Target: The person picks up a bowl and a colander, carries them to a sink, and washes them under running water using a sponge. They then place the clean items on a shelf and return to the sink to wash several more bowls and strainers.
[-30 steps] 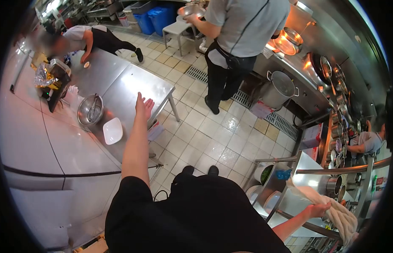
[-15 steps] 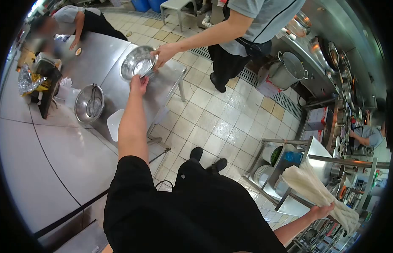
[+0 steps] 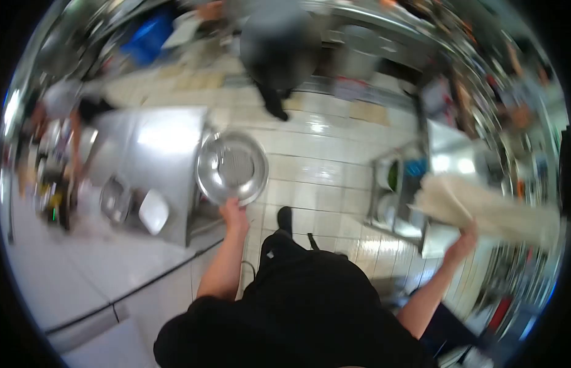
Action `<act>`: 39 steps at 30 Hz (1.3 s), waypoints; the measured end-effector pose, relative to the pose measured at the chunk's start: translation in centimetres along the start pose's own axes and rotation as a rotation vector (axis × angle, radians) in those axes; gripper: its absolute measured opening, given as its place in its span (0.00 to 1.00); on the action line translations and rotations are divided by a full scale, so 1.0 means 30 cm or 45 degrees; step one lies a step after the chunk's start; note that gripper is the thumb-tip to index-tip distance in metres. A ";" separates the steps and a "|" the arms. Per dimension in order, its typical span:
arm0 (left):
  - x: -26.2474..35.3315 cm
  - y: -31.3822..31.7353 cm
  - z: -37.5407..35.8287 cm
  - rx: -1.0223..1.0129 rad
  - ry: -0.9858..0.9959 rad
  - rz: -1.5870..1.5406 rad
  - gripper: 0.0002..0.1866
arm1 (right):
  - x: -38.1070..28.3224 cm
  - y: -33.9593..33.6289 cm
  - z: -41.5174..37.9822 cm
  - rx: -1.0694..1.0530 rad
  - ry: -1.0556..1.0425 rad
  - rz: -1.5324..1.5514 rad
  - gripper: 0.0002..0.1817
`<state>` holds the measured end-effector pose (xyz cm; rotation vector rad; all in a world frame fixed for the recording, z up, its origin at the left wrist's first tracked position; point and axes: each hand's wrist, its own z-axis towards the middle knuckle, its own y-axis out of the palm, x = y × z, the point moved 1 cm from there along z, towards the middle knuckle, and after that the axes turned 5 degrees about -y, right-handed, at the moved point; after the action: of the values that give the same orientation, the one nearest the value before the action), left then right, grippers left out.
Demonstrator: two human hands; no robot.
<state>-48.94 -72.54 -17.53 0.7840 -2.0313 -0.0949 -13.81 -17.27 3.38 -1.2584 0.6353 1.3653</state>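
Note:
My left hand [image 3: 234,216] is closed on the near rim of a shiny metal bowl [image 3: 249,161], which is off the table, beside its right edge. The inside of the bowl faces up toward the camera. Out to the right, my right hand [image 3: 463,239] grips a cream-coloured cloth [image 3: 494,211] that spreads above the metal shelf unit. The whole view is smeared by motion, so finger details are hard to make out.
A steel table [image 3: 169,132] at the left bears a white dish [image 3: 153,211] and another metal bowl [image 3: 115,199]. One person [image 3: 279,49] stands ahead and another [image 3: 61,101] is at far left. A shelf unit [image 3: 383,211] is at the right.
The bowl has come away from the co-worker's hand and moved right, off the table, with my left hand. My right hand and the cloth appear higher in the view, which has turned.

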 end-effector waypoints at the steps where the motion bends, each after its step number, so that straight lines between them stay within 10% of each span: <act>1: -0.113 -0.036 -0.047 -0.158 -0.087 0.211 0.06 | 0.150 -0.092 -0.028 -0.012 -0.159 -0.306 0.22; 2: -0.166 0.029 -0.191 -0.254 -0.276 0.312 0.05 | 0.082 -0.082 -0.084 -0.122 -0.049 -0.324 0.21; 4: -0.378 0.002 -0.255 -0.555 -0.642 0.548 0.05 | 0.110 -0.134 -0.151 -0.560 -0.726 -1.064 0.17; 5: -0.472 -0.012 -0.286 -0.720 -0.732 0.718 0.07 | 0.079 -0.122 -0.200 -0.240 0.085 -0.341 0.23; 6: -0.538 0.026 -0.335 -0.859 -0.790 0.878 0.09 | 0.065 -0.181 -0.230 -0.405 0.005 -0.357 0.38; 15: -1.108 0.660 -1.366 -1.686 -0.968 1.494 0.30 | 0.430 -0.934 -0.248 -0.714 0.776 -0.060 0.24; 18: -1.245 0.823 -1.680 -1.707 -0.903 1.323 0.31 | 0.574 -1.183 -0.089 -0.643 0.603 0.006 0.20; 27: -1.987 1.427 -2.416 -2.104 -0.969 1.147 0.24 | 0.799 -1.948 0.320 0.041 0.708 0.236 0.13; 39: -3.086 1.778 -3.660 -3.019 -1.040 1.766 0.16 | 1.205 -2.932 0.119 1.396 0.876 0.473 0.13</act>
<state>45.62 47.27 -4.45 -2.1816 -1.0744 -1.6181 73.57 19.68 -3.93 -0.6527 1.8528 0.5783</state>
